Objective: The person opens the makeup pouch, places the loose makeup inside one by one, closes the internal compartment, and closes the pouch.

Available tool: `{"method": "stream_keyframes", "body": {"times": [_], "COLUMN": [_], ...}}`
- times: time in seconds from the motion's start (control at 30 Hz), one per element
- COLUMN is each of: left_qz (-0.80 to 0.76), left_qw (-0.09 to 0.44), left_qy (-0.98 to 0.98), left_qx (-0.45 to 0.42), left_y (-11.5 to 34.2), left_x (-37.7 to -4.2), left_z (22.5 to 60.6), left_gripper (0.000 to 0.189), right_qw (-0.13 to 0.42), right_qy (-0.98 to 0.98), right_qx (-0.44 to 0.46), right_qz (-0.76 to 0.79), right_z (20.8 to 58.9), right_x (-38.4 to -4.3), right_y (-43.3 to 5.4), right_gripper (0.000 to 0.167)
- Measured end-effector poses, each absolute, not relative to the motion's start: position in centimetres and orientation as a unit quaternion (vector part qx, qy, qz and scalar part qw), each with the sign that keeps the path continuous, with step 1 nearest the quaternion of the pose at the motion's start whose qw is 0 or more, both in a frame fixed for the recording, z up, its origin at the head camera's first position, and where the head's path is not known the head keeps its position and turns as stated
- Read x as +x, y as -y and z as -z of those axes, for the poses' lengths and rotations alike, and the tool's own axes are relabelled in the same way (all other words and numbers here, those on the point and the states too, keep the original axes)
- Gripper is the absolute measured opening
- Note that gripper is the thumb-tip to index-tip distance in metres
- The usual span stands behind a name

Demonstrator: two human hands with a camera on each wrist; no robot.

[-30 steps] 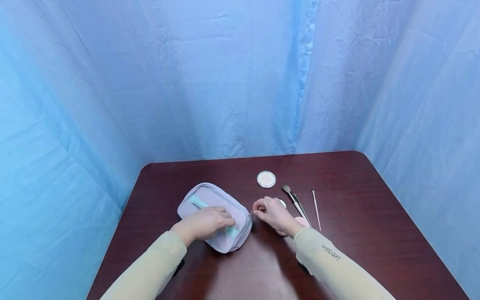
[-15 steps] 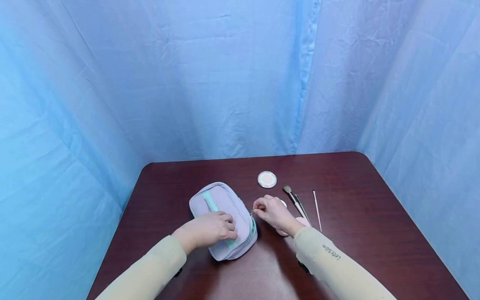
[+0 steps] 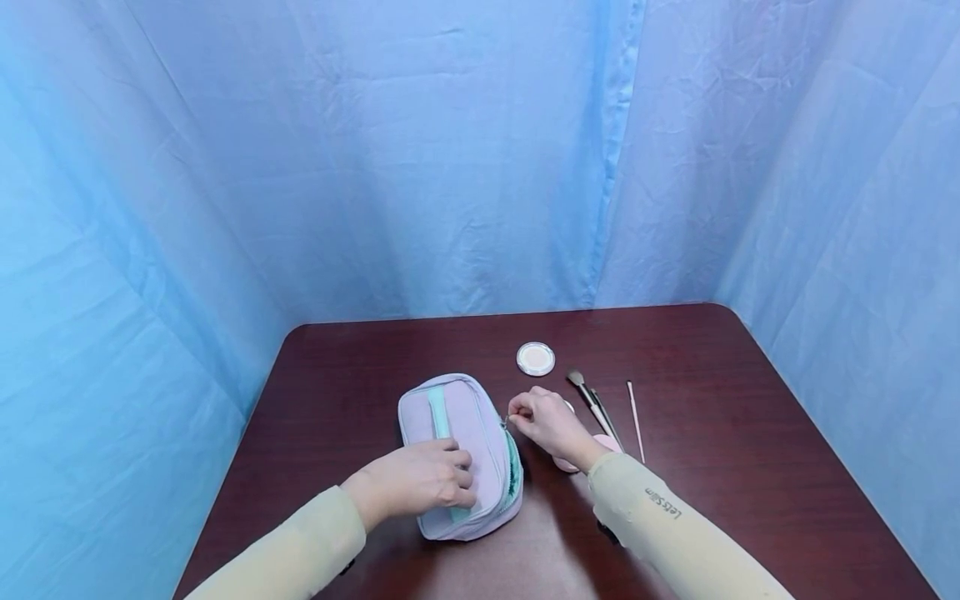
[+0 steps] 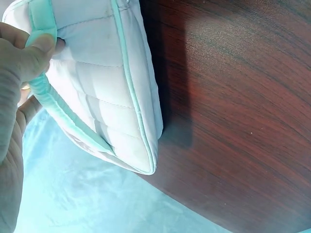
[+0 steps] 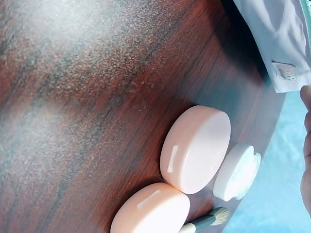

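A lilac makeup bag with mint trim lies on the table, left of centre. My left hand grips its mint carrying handle; in the left wrist view the thumb presses on that strap. At the bag's right edge my right hand pinches the small zipper pull. Along that side the zipper is parted, and mint lining shows in the gap. Only the edge of the right hand enters the right wrist view, beside the bag's corner with a small label.
Right of the bag, partly behind my right forearm, are two rounded pink containers and a round white item. Makeup brushes, a thin pink-handled brush and a round compact lie beyond. Blue curtains surround the table.
The bag has turned clockwise and shifted right and nearer with my left hand. Its zipper gap has lengthened below the pull, baring more mint lining. My right hand has hardly moved.
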State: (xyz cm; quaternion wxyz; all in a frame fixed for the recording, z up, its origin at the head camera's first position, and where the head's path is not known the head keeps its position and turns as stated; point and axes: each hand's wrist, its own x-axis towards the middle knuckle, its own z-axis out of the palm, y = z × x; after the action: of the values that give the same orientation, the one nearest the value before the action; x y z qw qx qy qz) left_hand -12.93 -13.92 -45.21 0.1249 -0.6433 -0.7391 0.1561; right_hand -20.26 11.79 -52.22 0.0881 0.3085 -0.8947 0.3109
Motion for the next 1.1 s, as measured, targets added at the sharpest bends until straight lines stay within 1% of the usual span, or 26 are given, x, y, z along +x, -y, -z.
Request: {"method": "stream_keyframes", "body": {"times": [0.17,0.3,0.4,0.53,0.57,0.73,0.8,0.87,0.97,1.1], "left_qz": [-0.178,-0.187,-0.194,-0.183,-0.176,-0.139,-0.126,-0.117,-0.111,-0.115], "left_qw": [0.135,0.125,0.106,0.063,0.056,0.057,0.054,0.042,0.029,0.031], "left_qy": [0.736,0.739,0.752,0.792,0.804,0.861,0.881,0.897,0.911,0.908], "left_qx": [-0.639,-0.634,-0.621,-0.579,-0.565,-0.486,-0.453,-0.423,-0.396,-0.401], "left_y": [14.1,14.3,14.4,14.5,14.5,14.0,13.6,13.2,12.8,12.7], "left_x": [-12.7,-12.7,-12.6,-12.5,-12.5,-12.1,-12.0,-11.9,-12.0,-12.1], "left_z": [45.0,45.0,44.9,44.8,44.8,44.7,44.8,44.8,44.9,45.0], "left_gripper": [0.017,0.018,0.021,0.008,0.008,0.053,0.062,0.065,0.063,0.045], "right_qw": [0.118,0.129,0.129,0.135,0.137,0.150,0.155,0.156,0.153,0.150], "right_qy": [0.890,0.887,0.887,0.889,0.889,0.894,0.894,0.894,0.894,0.898], "right_qx": [0.322,0.327,0.326,0.322,0.321,0.310,0.307,0.307,0.305,0.295], "right_qz": [-0.301,-0.301,-0.299,-0.297,-0.295,-0.288,-0.287,-0.288,-0.290,-0.290], "right_z": [52.3,52.2,52.3,52.3,52.4,52.4,52.4,52.4,52.3,52.2], "right_x": [-20.4,-20.4,-20.5,-20.5,-20.5,-20.5,-20.5,-20.5,-20.5,-20.4], "right_y": [-11.5,-11.5,-11.4,-11.4,-11.4,-11.4,-11.3,-11.3,-11.2,-11.1], "right_gripper": [0.011,0.010,0.011,0.015,0.015,0.016,0.016,0.015,0.015,0.014]}}
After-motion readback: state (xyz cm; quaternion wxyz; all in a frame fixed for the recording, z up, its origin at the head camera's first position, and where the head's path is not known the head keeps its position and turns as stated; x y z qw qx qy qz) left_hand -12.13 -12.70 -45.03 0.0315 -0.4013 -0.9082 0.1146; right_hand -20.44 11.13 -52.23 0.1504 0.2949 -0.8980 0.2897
